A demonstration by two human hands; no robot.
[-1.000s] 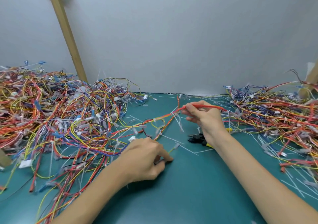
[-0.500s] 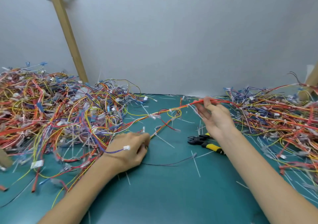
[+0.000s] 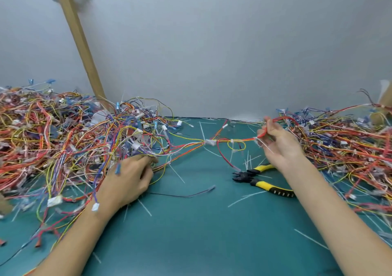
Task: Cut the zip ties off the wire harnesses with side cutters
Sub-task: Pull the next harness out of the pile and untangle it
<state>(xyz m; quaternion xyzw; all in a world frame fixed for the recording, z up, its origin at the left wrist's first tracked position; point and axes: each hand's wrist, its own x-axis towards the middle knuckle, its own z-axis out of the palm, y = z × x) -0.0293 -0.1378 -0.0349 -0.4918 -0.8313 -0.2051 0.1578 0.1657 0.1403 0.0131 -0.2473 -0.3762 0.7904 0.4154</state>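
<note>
A red, orange and yellow wire harness [image 3: 220, 141] stretches across the green mat between my hands, with white zip ties [image 3: 209, 142] on it. My right hand [image 3: 277, 142] pinches its red end near the right pile. My left hand [image 3: 129, 178] grips wires at the edge of the left pile, fingers curled. The side cutters [image 3: 261, 180], black jaws and yellow handles, lie on the mat just below my right wrist, held by neither hand.
A big tangle of harnesses [image 3: 63, 144] covers the left of the mat, and another pile [image 3: 347, 148] the right. Cut white tie pieces [image 3: 244, 198] litter the green mat [image 3: 201, 233]. A wooden strut [image 3: 82, 46] leans on the grey back wall.
My right hand has drawn the harness end further right and up toward the right pile. My left hand has slid left into the left pile, and the harness is now pulled straighter.
</note>
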